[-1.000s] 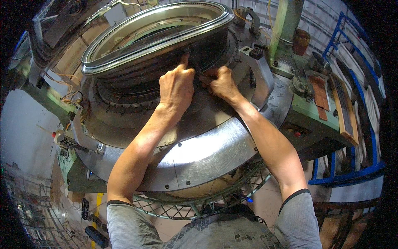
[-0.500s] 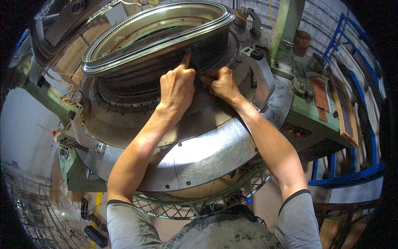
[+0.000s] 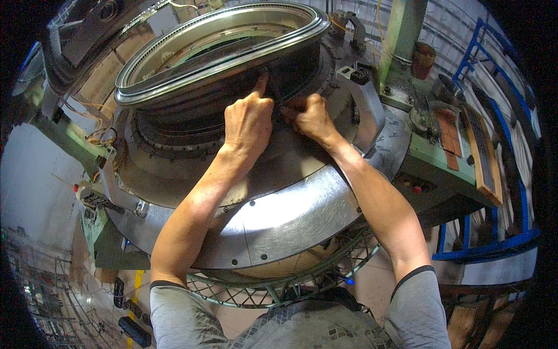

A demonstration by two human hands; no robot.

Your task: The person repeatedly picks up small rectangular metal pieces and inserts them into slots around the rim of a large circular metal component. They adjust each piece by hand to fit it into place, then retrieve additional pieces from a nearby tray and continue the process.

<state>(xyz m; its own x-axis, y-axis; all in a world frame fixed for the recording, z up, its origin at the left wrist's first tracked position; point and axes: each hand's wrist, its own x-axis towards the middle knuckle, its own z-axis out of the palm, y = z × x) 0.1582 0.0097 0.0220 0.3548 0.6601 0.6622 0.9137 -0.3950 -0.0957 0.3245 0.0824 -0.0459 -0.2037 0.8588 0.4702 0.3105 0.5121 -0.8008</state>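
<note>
Far to the left of both hands, loose orange wires [image 3: 93, 131] hang beside a green machine frame [image 3: 64, 139]. The left hand [image 3: 249, 119] is curled into a loose fist with the forefinger stretched up, its tip pressed against the dark band [image 3: 290, 72] that wraps the drum just under the bright oval metal rim [image 3: 221, 43]. Just to its right, nearly touching it, the right hand [image 3: 314, 116] is closed, fingers pinched against the same band at its lower edge; whether it holds anything small there cannot be told. The step in hand looks like seating or smoothing that band into place by fingertip. The next move would call for steady pressure along the band's curve, keeping both hands close together. Below the wrists lies the wide steel ring plate [image 3: 290, 215], over which both forearms must reach. Right of the right hand, a grey bracket [image 3: 363, 99] crowds the band, and further right stands a green bench [image 3: 447, 157] with wooden strips [image 3: 479, 157].
</note>
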